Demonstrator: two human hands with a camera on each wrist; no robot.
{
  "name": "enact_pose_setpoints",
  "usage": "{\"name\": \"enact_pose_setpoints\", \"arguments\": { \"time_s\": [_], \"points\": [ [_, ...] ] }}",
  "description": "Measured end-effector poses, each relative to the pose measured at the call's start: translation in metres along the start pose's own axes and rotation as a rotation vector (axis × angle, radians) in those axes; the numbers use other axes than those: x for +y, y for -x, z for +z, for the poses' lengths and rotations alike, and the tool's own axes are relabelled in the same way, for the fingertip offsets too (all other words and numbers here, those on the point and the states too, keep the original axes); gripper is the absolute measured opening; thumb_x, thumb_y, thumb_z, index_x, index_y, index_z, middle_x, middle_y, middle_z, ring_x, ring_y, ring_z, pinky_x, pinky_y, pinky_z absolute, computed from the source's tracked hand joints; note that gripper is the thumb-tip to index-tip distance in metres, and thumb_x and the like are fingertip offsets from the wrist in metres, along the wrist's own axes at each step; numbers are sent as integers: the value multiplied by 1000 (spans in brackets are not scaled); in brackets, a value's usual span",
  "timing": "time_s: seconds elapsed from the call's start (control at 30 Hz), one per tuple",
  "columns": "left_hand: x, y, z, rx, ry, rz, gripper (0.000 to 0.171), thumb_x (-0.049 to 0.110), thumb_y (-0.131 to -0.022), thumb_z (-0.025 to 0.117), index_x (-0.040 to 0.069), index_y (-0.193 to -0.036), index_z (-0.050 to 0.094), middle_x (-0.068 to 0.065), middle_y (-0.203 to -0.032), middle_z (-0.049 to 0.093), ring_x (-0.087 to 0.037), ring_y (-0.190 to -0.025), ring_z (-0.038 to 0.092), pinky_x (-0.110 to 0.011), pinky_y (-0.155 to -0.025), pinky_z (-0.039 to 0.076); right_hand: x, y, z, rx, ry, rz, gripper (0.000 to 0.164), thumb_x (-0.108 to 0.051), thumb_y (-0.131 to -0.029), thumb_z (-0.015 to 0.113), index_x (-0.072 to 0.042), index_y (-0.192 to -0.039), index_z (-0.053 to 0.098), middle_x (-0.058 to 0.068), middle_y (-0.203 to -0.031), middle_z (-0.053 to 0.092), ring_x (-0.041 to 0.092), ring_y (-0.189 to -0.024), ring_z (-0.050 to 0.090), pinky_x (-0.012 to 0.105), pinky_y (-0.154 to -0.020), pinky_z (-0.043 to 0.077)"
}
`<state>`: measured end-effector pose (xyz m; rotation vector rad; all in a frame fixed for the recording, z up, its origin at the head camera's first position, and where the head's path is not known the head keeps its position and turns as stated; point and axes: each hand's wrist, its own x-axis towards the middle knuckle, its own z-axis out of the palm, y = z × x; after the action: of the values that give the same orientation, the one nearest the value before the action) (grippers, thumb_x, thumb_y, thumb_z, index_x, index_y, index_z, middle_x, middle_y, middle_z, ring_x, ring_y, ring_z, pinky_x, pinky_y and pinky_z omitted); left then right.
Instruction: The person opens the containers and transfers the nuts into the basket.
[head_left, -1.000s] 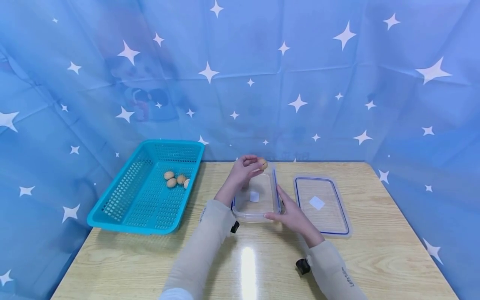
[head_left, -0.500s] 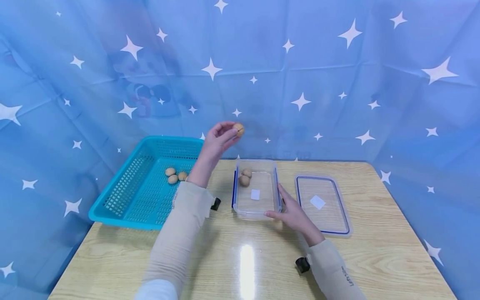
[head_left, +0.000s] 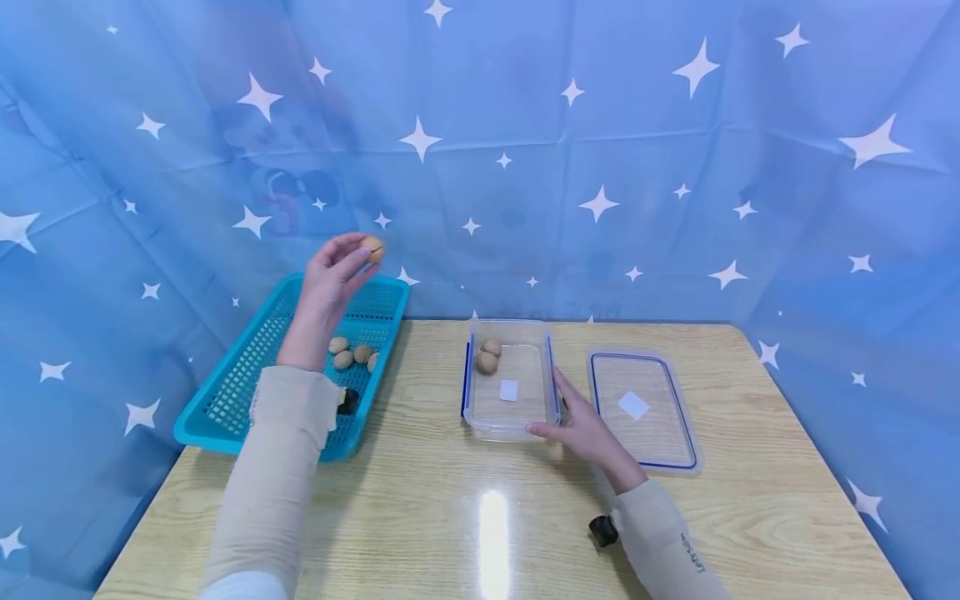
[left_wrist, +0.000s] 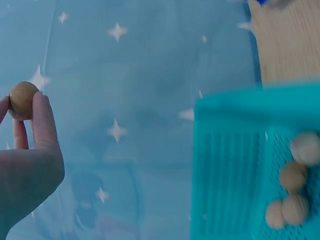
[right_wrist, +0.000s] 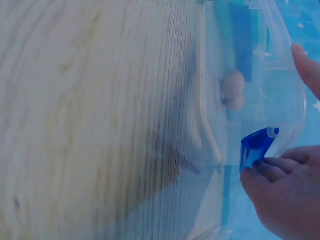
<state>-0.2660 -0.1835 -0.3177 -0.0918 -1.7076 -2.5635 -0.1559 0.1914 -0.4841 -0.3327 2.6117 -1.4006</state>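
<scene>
My left hand (head_left: 327, 279) pinches a walnut (head_left: 373, 248) between thumb and fingertips, raised above the far part of the turquoise basket (head_left: 187, 429). In the left wrist view the same walnut (left_wrist: 23, 100) shows at the fingertips. Several more walnuts (head_left: 342, 359) lie inside the basket. At the near right corner of a clear plastic container (head_left: 525, 421), my right hand (head_left: 588, 429) holds its side, thumb at the front rim. Two walnuts (head_left: 487, 362) sit in that container's far left part. In the right wrist view, fingers curl by a blue clip (right_wrist: 256, 145) on the container.
A clear lid (head_left: 652, 425) with a blue seal lies flat to the right of the container. Behind the wooden table (head_left: 420, 500) hangs a blue curtain (head_left: 510, 192) with white stars. A white label (head_left: 508, 390) shows at the container's bottom.
My left hand rises from over the container and travels left to the basket, the walnut still pinched. The two walnuts in the container come into sight. My right hand stays at the container.
</scene>
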Motion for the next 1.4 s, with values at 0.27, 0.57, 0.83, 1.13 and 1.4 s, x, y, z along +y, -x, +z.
{"name": "enact_pose_setpoints", "arguments": {
  "time_s": [0.27,0.57,0.83,1.13,1.4],
  "points": [
    [3,12,-55,122,11,-110,38,4,-92,68,9,-125,50,0,-116,55,-10,-100,65,-24,-94,57,-2,0,-1,-11,17,-5,109,-38,-87,77,-8,-161,3,21,-167,4,45,-152,14,61,-122,18],
    [-21,20,-98,273,-57,-328,29,12,-97,63,19,-124,54,6,-114,52,-8,-103,57,-19,-92,56,-5,-1,-3,-8,18,-11,106,-36,-88,76,-7,-161,4,22,-167,5,45,-152,14,61,-122,19],
    [-38,16,-125,278,-325,-456,46,19,-102,56,17,-146,45,13,-105,55,2,-90,60,-24,-113,44,-4,-3,-1,1,13,0,109,-38,-86,78,-10,-161,4,20,-167,6,44,-152,15,62,-122,19],
    [-53,17,-136,257,-547,-507,48,23,-102,56,8,-147,47,9,-110,57,-2,-93,58,-41,-119,38,-2,-2,0,-8,12,17,107,-35,-88,76,-10,-161,3,19,-168,5,44,-153,13,61,-123,17],
    [-59,25,-140,168,-628,-542,45,23,-104,53,9,-146,49,-11,-157,41,-29,-142,42,-45,-119,38,-2,-1,-1,-9,29,27,107,-37,-87,77,-11,-161,3,18,-168,5,43,-153,13,61,-123,17]
  ]
}}
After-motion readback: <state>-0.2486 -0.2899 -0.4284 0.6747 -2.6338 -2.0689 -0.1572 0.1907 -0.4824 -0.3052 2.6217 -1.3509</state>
